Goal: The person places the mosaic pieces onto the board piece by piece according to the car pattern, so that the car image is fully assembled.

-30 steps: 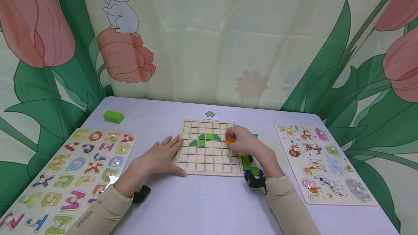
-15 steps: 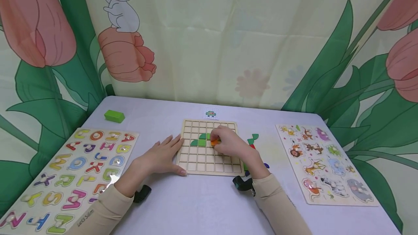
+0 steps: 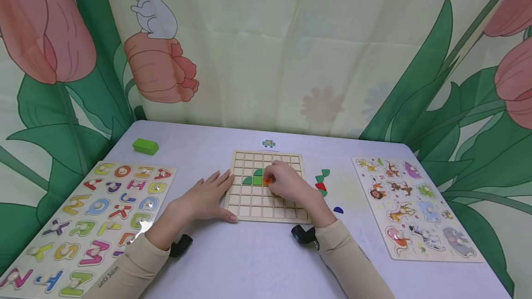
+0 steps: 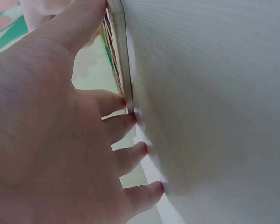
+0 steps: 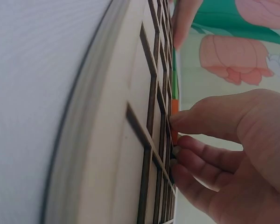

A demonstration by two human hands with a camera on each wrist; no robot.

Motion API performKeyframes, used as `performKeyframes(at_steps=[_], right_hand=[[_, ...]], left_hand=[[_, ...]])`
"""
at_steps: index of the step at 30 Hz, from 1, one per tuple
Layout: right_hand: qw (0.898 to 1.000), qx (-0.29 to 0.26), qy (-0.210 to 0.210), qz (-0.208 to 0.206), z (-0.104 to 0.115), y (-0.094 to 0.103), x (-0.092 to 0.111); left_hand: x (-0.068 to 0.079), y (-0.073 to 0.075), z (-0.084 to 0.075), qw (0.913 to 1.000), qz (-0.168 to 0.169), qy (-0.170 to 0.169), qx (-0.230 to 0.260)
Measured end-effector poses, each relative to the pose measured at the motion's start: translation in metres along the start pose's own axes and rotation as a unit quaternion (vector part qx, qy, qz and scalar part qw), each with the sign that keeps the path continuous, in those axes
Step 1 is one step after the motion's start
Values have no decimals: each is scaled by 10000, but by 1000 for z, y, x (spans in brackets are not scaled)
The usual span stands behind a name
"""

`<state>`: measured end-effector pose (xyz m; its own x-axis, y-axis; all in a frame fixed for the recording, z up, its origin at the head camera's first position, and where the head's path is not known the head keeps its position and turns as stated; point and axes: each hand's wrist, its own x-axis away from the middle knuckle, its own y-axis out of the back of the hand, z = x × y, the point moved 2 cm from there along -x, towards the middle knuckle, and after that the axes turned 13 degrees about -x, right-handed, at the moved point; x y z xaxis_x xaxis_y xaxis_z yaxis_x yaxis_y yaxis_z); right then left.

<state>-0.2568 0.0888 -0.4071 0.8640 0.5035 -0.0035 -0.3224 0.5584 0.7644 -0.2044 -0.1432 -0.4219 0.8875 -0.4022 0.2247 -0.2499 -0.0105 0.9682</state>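
Note:
A wooden grid board (image 3: 249, 201) lies in the middle of the table. My left hand (image 3: 206, 198), fingers spread, rests along its left edge, with the thumb at the near corner; in the left wrist view the fingertips (image 4: 141, 148) touch the tabletop beside the board. My right hand (image 3: 287, 182) pinches an orange square block (image 5: 175, 107) at a grid cell right beside a green square block (image 3: 257, 180). Curved green blocks (image 3: 247, 181) sit to the left of and above the green square. Part of the green row is hidden behind my right hand.
Loose green, red (image 3: 320, 186) and blue (image 3: 338, 210) blocks lie right of the board. A small turtle pattern card (image 3: 269, 142) is behind it. A letter puzzle (image 3: 105, 225) lies left, an animal puzzle (image 3: 420, 216) right. A green block (image 3: 145, 146) stands back left.
My right hand has carried the orange block left from the board's right side to the cell beside the green square. My left hand stays at the board's edge.

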Motion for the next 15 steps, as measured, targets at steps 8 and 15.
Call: performKeyframes(at_steps=[8, 15], right_hand=[[9998, -141, -108, -80, 0, 1, 1], [9998, -170, -84, -114, 1, 1, 2]], left_hand=[[1, 2, -1, 10000, 6, 9, 58], [3, 3, -2, 10000, 8, 3, 58]])
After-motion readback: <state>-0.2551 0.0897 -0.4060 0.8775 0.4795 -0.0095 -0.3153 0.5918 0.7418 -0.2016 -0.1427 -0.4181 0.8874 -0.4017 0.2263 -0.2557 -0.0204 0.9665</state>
